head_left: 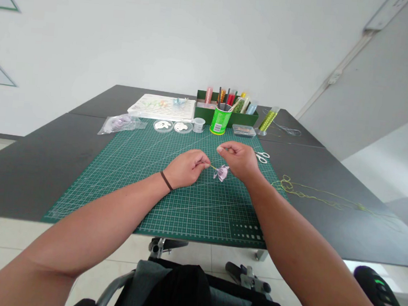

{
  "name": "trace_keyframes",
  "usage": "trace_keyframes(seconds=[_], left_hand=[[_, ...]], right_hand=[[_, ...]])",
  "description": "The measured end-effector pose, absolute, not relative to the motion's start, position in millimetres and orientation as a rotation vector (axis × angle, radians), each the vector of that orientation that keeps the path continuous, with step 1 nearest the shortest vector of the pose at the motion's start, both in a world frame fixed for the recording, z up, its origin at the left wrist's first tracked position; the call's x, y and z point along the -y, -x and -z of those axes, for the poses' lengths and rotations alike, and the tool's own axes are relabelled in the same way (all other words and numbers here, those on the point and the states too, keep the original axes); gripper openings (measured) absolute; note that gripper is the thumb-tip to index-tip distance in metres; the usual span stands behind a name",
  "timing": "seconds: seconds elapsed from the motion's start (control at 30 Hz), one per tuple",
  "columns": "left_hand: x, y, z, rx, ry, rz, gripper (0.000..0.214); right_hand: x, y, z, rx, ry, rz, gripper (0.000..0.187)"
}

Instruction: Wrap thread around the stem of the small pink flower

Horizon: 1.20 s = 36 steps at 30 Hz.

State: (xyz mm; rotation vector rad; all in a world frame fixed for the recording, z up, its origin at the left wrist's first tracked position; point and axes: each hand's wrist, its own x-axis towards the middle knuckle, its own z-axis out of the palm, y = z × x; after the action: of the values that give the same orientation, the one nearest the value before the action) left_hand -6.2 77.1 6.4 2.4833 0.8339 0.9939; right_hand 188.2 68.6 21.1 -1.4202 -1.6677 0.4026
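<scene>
A small pale lilac flower [221,173] on a thin yellow-green stem is held sideways above the green cutting mat [130,165]. My left hand [187,167] pinches the stem, with the blossom pointing right. Close by, slightly higher and to the right, my right hand [238,158] is closed, thumb against fingertips; whatever it may hold is too fine to make out. White-handled scissors [262,157] lie just beyond my right hand, their blades partly hidden. Yellow-green thread [304,194] runs loosely over the dark table at the right, from beside my right forearm.
Along the mat's far edge stand a green can [221,121] with sticks, round dishes of white pieces [163,125], small stacked cups [198,125] and a transparent box [244,131]. Behind are a green bin [208,112] of tubes and a thread spool [268,120]. A plastic bag [120,123] lies left.
</scene>
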Motion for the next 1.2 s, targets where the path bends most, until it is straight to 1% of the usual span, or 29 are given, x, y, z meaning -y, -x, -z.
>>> trace_keyframes(seconds=[0.43, 0.73, 0.93, 1.07, 1.2], left_hand=[[-75, 8, -10, -0.809, -2.394, -1.182, 0.01], [-75, 10, -9, -0.803, -2.353, -1.349, 0.011], [-77, 7, -8, -0.883, -2.241, -1.479, 0.011], [-77, 5, -6, -0.961, -2.073, -1.47, 0.01], [-79, 4, -6, -1.023, -1.941, -1.448, 0.012]], right_hand=[[-81, -191, -4, 1.587, 1.313, -0.988, 0.037], [-76, -181, -2, 1.743, 1.19, -1.028, 0.034], [-66, -170, -7, 1.692, 1.215, -1.193, 0.03], [-65, -166, -5, 1.665, 1.232, -1.231, 0.027], [-68, -165, 1, 1.682, 1.203, -1.191, 0.026]])
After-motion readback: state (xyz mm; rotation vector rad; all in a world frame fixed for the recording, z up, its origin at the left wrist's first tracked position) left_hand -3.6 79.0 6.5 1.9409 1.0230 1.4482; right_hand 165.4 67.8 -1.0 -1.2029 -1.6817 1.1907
